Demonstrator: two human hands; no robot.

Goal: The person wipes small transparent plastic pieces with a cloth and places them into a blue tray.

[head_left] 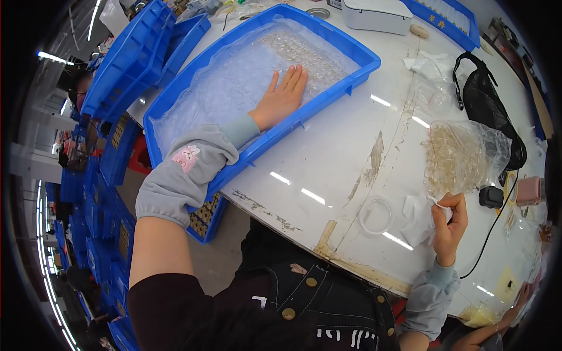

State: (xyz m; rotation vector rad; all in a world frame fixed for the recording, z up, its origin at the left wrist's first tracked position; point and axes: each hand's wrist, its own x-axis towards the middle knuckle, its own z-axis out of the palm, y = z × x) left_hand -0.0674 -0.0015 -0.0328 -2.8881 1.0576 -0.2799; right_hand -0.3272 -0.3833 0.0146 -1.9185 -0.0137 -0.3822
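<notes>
My left hand (284, 96) lies flat with fingers stretched out inside a large blue tray (266, 142), near its right side. Under and around it is a clear plastic liner (216, 88), and rows of small clear pieces (310, 55) lie beyond the fingertips. My right hand (449, 228) is closed in a pinch on a thin white tissue-like sheet (417, 221) on the table. Just above that hand sits a clear bag (453, 155) full of small yellowish-clear pieces. A clear round ring or lid (376, 216) lies to the left of the sheet.
Blue trays (126, 58) lean stacked at the left, with more below. A white box (377, 16) and another blue tray (451, 26) stand at the back. On the right are a black mesh bag (492, 105), a small black device (491, 197) and a cable (489, 243).
</notes>
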